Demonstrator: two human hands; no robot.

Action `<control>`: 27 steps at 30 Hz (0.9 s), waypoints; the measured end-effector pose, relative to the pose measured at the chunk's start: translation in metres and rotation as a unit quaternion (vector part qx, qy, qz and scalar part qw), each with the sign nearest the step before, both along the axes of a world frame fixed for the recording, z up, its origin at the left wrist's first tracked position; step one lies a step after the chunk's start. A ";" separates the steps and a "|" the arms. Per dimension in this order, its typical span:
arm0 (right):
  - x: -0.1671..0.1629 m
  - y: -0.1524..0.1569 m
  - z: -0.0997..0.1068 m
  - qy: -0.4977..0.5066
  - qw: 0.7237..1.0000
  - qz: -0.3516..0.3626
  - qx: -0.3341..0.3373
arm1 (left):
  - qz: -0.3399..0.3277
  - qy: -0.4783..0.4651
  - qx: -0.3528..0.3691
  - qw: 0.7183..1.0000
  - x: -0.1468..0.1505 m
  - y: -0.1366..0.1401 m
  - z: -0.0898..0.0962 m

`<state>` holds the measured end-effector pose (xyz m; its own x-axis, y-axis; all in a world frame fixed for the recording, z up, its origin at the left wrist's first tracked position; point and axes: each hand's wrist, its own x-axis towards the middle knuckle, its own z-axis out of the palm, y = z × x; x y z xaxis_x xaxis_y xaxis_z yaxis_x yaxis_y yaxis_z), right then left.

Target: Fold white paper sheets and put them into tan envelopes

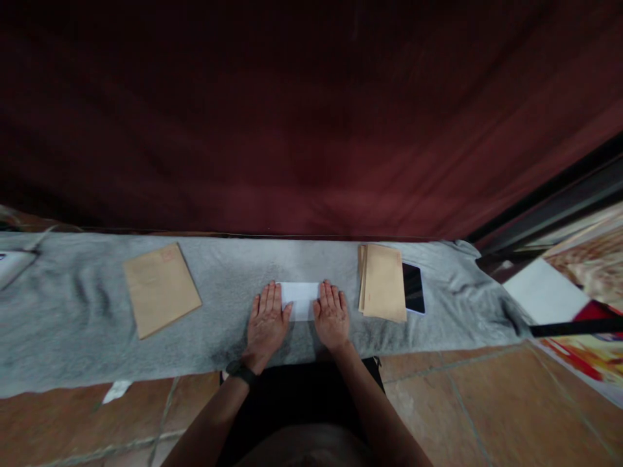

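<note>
A white sheet of paper (302,299) lies flat on the grey cloth, between my two hands. My left hand (267,318) rests palm down on its left edge, fingers stretched forward and the thumb on the paper. On the right edge, my right hand (332,316) lies flat in the same way, its thumb also touching the sheet. Neither hand grips anything. To the right of my right hand sits a small stack of brown envelopes (384,282). Further left, a brown envelope (161,288) lies at a slant.
The grey cloth (224,266) covers a long narrow surface. A phone (413,288) lies partly under the envelope stack. A white device (14,266) with a cable is at the far left. A dark red curtain (292,162) hangs behind; a white scrap (117,391) lies on the tiled floor.
</note>
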<state>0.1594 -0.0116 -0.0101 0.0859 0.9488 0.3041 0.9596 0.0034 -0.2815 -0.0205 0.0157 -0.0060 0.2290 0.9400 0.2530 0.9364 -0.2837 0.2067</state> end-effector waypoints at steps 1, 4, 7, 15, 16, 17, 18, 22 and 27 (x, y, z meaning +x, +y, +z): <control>0.001 0.000 0.001 0.006 1.000 -0.008 0.004 | 0.002 -0.001 0.002 1.000 0.000 0.000 0.000; 0.000 0.001 0.007 0.036 0.999 -0.037 0.008 | 0.004 -0.003 0.007 1.000 0.001 0.000 0.001; -0.006 0.003 0.013 0.065 0.996 -0.066 0.000 | 0.000 -0.003 0.011 1.000 0.001 0.000 0.002; -0.002 0.018 0.020 0.251 0.961 -0.108 -0.048 | -0.018 -0.013 0.026 0.999 -0.004 0.002 -0.001; 0.000 0.018 0.021 0.262 0.958 -0.102 -0.049 | -0.019 -0.017 0.028 0.999 -0.005 0.001 0.000; 0.003 0.019 0.022 0.277 0.955 -0.093 -0.051 | -0.023 -0.021 0.030 0.999 -0.005 0.000 0.002; 0.005 0.018 0.023 0.293 0.951 -0.082 -0.053 | -0.036 -0.023 0.034 0.999 -0.004 -0.003 0.004; 0.006 0.012 0.036 0.349 0.935 -0.036 -0.043 | -0.124 -0.030 0.034 0.991 0.009 -0.022 0.025; 0.003 0.005 0.078 0.424 0.905 0.041 0.004 | -0.022 -0.287 -0.068 0.955 0.035 -0.029 0.059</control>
<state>0.1625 -0.0071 0.0679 0.2217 0.9605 0.1683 0.3942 0.0696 -0.9164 0.0148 -0.0129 0.0532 0.1286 0.9657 0.2254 0.6453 -0.2541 0.7204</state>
